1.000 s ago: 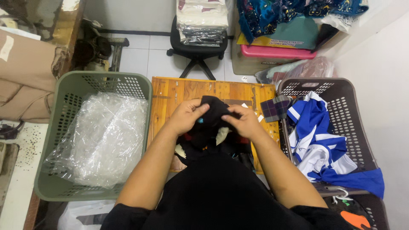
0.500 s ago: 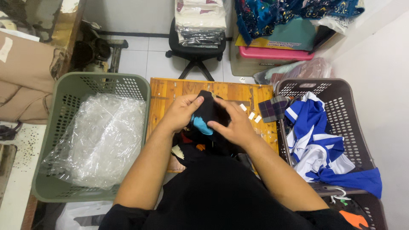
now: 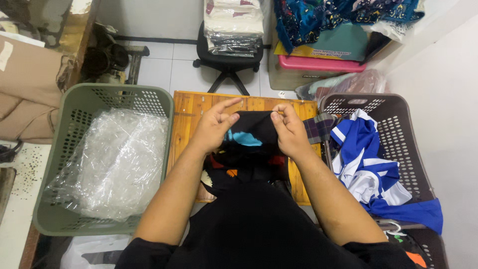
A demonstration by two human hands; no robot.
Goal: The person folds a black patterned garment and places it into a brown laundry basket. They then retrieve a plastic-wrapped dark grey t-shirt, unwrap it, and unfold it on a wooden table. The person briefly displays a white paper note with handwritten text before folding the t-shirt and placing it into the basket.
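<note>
My left hand (image 3: 214,124) and my right hand (image 3: 288,130) pinch the top edge of a black garment (image 3: 253,133) with a light blue patch and red and orange marks. They hold it up over a small wooden table (image 3: 188,114). The cloth hangs down between my forearms toward my lap. My left hand's index finger sticks out, and my thumb and other fingers grip the cloth.
A green basket (image 3: 59,149) lined with clear plastic stands at the left. A dark basket (image 3: 403,129) with blue and white clothes (image 3: 366,159) stands at the right. Beyond the table are a black office chair (image 3: 226,62) with folded cloth and a pink-lidded box (image 3: 323,65).
My hands have moved apart along the garment's top edge, spreading it flatter. The light blue patch now shows more widely between them.
</note>
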